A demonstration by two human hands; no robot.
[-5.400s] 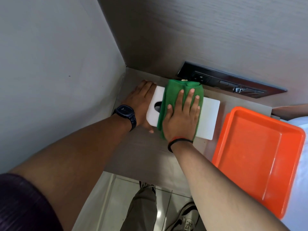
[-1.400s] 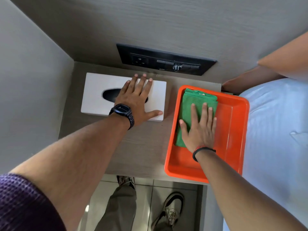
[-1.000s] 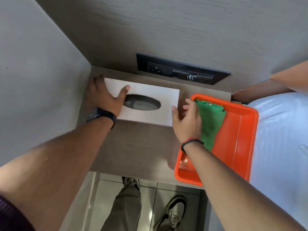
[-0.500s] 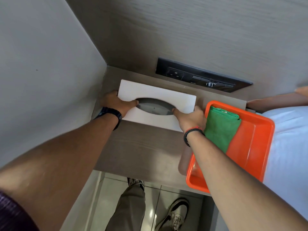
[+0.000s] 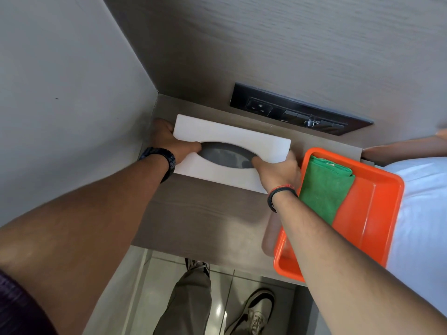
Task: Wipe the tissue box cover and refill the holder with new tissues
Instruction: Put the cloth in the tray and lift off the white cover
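The white tissue box cover [image 5: 229, 135] lies on the wooden bedside shelf [image 5: 198, 218] near the back left corner, its dark oval slot facing up. My left hand [image 5: 171, 143] grips the cover's left end, thumb at the slot's left tip. My right hand [image 5: 275, 170] grips the right end, thumb at the slot's right tip. The folded green cloth [image 5: 324, 187] lies in the orange tray [image 5: 377, 213] to the right. No tissues show in the slot.
A grey wall stands close on the left and a wood panel behind, with a black socket and switch panel [image 5: 297, 110] above the cover. A white bed [image 5: 425, 213] lies to the right of the tray. My legs and shoes show on the tiled floor below.
The cloth went from the cover into the tray. My right hand left it and both hands took hold of the cover's ends, thumbs now at the slot.
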